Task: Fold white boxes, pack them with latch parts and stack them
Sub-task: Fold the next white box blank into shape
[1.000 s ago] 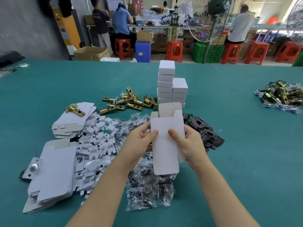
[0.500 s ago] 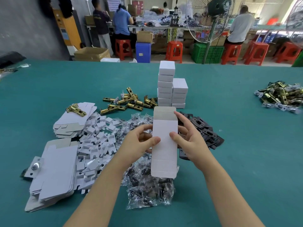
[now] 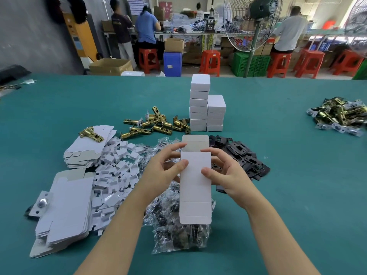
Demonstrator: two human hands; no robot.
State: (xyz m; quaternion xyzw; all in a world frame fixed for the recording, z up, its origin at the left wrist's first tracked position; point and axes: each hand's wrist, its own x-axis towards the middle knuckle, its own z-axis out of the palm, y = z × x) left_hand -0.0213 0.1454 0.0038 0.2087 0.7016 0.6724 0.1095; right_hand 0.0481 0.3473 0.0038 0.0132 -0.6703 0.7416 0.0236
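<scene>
Both my hands hold an unfolded white box (image 3: 195,187) upright above the table, its top flap open and its bottom flap hanging down. My left hand (image 3: 161,171) grips its left edge with the thumb on the front face. My right hand (image 3: 224,173) grips the right edge the same way. Beyond it stand two stacks of finished white boxes (image 3: 206,108). Brass latch parts (image 3: 156,124) lie left of the stacks. Clear bags of small parts (image 3: 178,231) sit under the box, and black plates (image 3: 242,155) lie to the right.
Flat white box blanks (image 3: 65,211) are piled at the left, with a second pile (image 3: 89,147) behind carrying one brass latch. White card inserts (image 3: 117,175) are scattered between. Another heap of latches (image 3: 339,116) lies far right. The green table (image 3: 297,195) stretches right.
The box has been squared up from a flattened, skewed blank into a straight tube. My fingers shifted up toward its top opening.
</scene>
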